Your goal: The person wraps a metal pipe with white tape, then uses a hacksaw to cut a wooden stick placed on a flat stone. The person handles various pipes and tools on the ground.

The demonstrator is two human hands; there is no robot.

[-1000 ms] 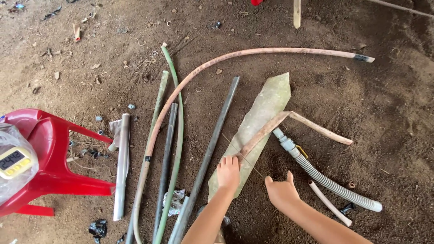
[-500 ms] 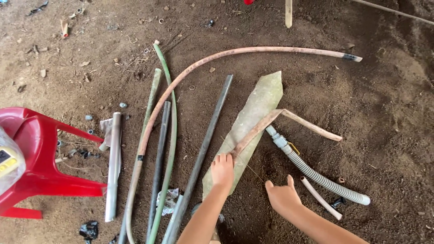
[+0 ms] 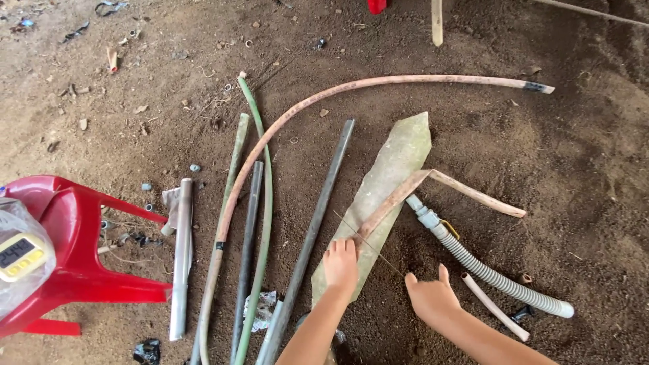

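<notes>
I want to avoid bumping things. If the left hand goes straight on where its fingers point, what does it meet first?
The left hand already lies on the flat greenish sheet; straight ahead it would probably meet the bent pinkish pipe crossing that sheet.

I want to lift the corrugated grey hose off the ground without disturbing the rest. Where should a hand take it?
Probably mid-length on the corrugated grey hose, coming from above with the right hand, the nearer one. That stretch lies bare on the dirt; the upper coupling end sits tucked by the bent pinkish pipe.
</notes>
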